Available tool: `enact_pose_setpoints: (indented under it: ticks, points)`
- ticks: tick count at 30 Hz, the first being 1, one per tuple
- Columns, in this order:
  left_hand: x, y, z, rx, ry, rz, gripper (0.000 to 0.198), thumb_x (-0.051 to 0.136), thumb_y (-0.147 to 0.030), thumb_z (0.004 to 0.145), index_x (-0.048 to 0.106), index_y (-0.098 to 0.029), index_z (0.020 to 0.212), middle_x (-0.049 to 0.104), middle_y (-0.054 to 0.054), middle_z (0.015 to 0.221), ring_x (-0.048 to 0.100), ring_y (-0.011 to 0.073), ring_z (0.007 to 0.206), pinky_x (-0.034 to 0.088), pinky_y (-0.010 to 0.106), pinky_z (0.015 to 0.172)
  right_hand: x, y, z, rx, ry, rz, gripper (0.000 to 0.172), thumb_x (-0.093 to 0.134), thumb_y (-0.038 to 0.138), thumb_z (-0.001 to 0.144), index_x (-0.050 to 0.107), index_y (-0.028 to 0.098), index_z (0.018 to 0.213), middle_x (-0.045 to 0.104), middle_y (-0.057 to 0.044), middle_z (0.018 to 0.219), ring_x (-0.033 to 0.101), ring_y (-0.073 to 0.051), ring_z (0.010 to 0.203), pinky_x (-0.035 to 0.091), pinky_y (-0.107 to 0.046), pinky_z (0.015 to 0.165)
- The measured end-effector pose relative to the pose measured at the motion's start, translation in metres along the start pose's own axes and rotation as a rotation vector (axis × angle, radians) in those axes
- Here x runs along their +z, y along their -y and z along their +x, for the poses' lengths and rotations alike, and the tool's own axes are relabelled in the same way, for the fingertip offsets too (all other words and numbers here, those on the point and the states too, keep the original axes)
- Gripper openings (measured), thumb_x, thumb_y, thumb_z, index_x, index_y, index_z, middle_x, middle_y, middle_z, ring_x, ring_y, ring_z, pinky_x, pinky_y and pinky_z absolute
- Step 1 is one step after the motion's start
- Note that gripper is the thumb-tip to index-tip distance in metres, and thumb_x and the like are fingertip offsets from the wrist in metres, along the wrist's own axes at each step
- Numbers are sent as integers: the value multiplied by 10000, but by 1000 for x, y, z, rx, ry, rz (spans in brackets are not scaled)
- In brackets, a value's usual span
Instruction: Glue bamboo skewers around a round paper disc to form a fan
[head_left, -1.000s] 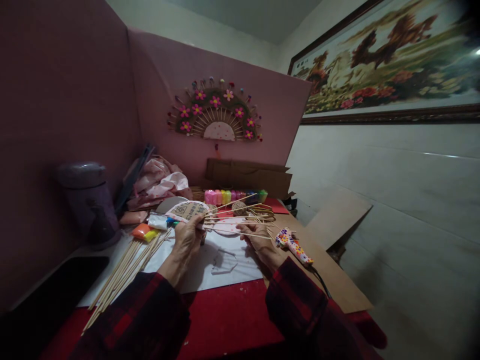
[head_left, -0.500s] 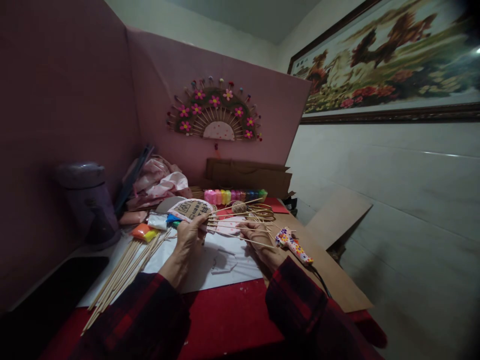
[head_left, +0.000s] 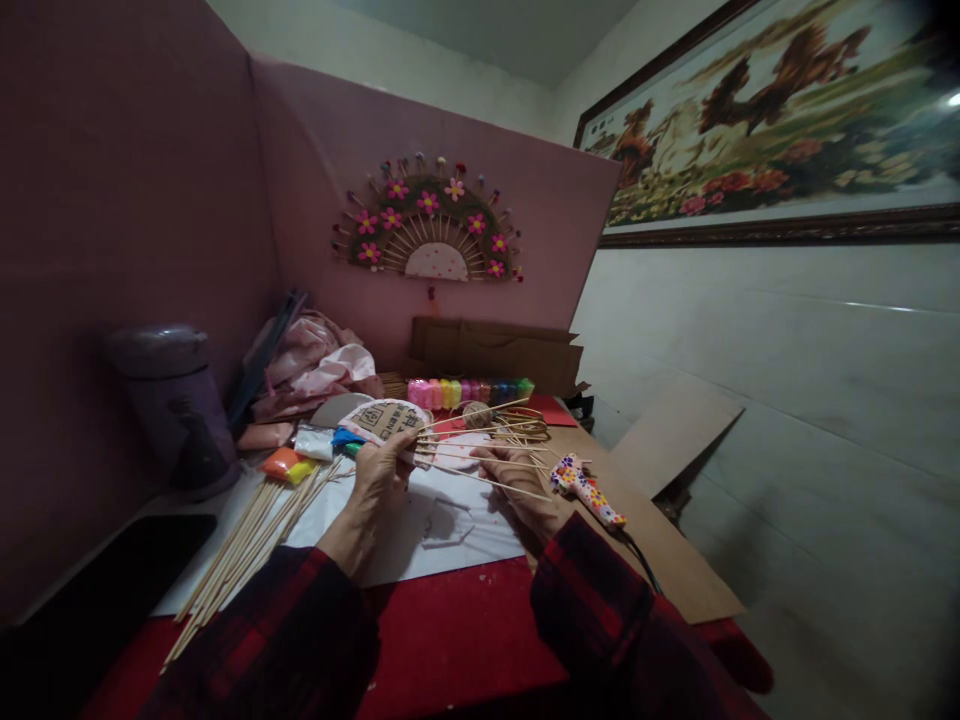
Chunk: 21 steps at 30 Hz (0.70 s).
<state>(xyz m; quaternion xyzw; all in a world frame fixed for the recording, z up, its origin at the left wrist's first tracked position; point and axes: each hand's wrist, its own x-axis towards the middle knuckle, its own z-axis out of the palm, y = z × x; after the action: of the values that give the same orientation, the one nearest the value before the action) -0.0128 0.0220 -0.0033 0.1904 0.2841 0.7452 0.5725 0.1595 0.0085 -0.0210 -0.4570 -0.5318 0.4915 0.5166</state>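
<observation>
My left hand (head_left: pixel 377 470) is closed around the butt ends of several thin wooden sticks (head_left: pixel 480 432) that fan out to the right above the white paper (head_left: pixel 450 530). My right hand (head_left: pixel 517 477) is under the fan, its fingers pinching one of the lower sticks. Both sleeves are dark red plaid. A patterned glue gun (head_left: pixel 586 487) lies just right of my right hand on the brown board (head_left: pixel 675 560).
A loose bundle of sticks (head_left: pixel 247 545) lies at the left. Behind the hands are coloured clay packs (head_left: pixel 469 390), small clay bags (head_left: pixel 289 463), a ball of twine (head_left: pixel 475 414), pink cloth (head_left: pixel 315 365) and a purple jug (head_left: pixel 172 400). A finished flower fan (head_left: pixel 431 232) hangs on the pink wall.
The lowest stick in the fan has swung downward at its far end. My right hand shifted slightly along the sticks. My left hand stays where it was.
</observation>
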Motion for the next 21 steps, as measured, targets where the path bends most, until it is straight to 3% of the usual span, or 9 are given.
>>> enact_pose_setpoints:
  ticks: [8,21]
  points:
    - [-2,2,3,-9,-11,-2,266,661,40,573,602,-123,775,671,31,697,634,138,590,520,222,526,2,-6,-2,29,-15,27,300,640,440,731,552,169,636,439,46,545,330,-42,402,234,-197,372]
    - [0,0,2,-37,-28,18,254,675,27,549,598,-103,752,651,18,628,615,134,537,506,221,495,0,-5,1,16,-18,-47,294,658,437,682,612,149,713,502,25,608,398,-55,472,267,-192,412]
